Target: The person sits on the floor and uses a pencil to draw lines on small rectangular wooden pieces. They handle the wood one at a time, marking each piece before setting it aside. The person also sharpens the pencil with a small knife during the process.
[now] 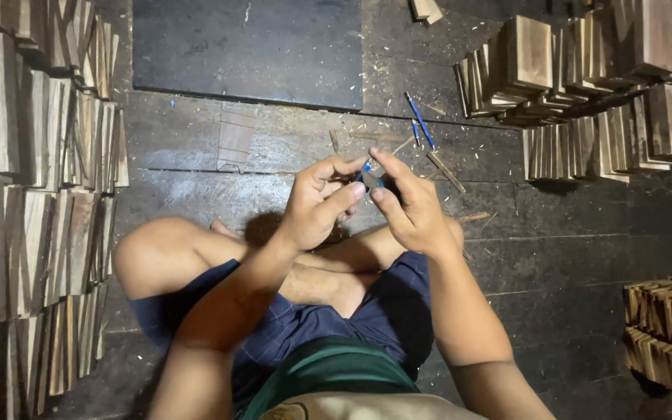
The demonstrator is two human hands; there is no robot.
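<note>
I see my left hand [316, 206] and right hand [410, 206] brought together above my crossed legs, both working on one small dark object [372, 181] with a blue part at its upper left. The object sits between the two hands, in front of my knees and above the floor [569, 257]. My left fingers [336, 167] curl round it from the left, thumb pressed up toward it; my right fingers [389, 165] close on it from above and the right, thumb underneath. Both hands are closed on the object; what it is I cannot tell, as the fingers cover most of it.

I sit cross-legged in blue shorts [289, 327] on dark wooden floorboards scattered with shavings. Just beyond the hands lies a blue pen [420, 120], with a second short blue piece beside it and a thin wooden stick [446, 171] near them. A dark flat board [250, 50] lies farther out on the floor.

Stacks of wood blocks [33, 202] stand along my left. More blocks [585, 85] are piled at the upper right, some upright and some leaning, and another stack [666, 330] lies at the lower right, well apart from my hands.
</note>
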